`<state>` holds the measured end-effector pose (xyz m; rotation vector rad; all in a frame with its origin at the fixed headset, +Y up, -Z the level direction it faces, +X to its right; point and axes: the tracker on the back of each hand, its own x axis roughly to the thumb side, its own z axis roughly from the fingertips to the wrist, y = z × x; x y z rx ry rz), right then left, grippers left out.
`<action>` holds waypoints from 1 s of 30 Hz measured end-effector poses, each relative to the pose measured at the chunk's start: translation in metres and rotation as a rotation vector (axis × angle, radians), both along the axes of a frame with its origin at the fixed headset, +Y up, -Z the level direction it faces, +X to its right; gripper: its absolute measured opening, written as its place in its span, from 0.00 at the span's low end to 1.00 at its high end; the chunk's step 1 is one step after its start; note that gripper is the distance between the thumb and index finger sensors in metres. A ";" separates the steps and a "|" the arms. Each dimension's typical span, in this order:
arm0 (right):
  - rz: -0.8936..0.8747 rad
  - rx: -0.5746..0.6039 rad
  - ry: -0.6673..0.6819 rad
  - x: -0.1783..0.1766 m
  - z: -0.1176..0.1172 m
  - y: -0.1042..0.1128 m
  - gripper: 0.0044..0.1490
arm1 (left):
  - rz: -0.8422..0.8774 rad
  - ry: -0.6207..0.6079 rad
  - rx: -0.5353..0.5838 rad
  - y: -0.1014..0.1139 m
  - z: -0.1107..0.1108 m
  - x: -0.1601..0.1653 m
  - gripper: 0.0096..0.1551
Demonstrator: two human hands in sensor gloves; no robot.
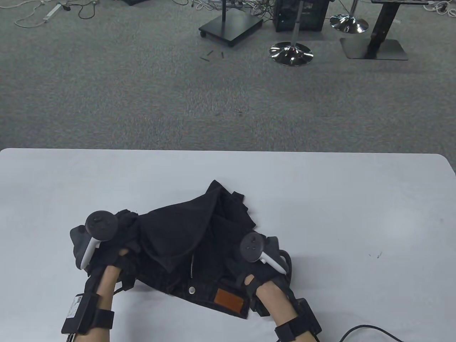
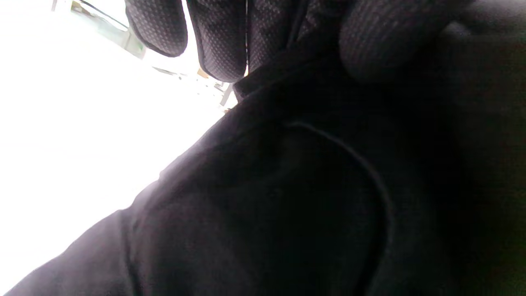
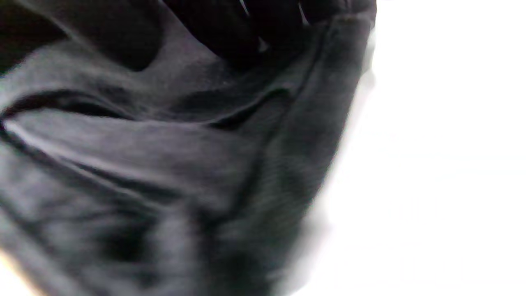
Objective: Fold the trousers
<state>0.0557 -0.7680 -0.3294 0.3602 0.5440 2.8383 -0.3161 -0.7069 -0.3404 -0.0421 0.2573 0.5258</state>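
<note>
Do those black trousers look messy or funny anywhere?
Yes. The black trousers lie bunched in a crumpled heap near the table's front edge, fly open, one flap slumped crookedly over the zipper.

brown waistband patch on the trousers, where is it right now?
Table view: the brown patch sits on the trousers at their near edge, just left of the right hand.
</note>
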 end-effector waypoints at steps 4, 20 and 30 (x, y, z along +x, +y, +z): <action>0.062 -0.069 0.127 -0.034 0.028 0.016 0.44 | 0.045 0.035 -0.010 -0.010 -0.003 -0.007 0.35; -0.238 0.202 0.063 -0.036 -0.006 0.082 0.46 | 0.066 0.019 0.002 -0.009 0.031 -0.024 0.37; -0.187 0.115 -0.066 -0.053 -0.049 0.023 0.40 | 0.039 -0.054 0.026 0.002 0.057 -0.022 0.38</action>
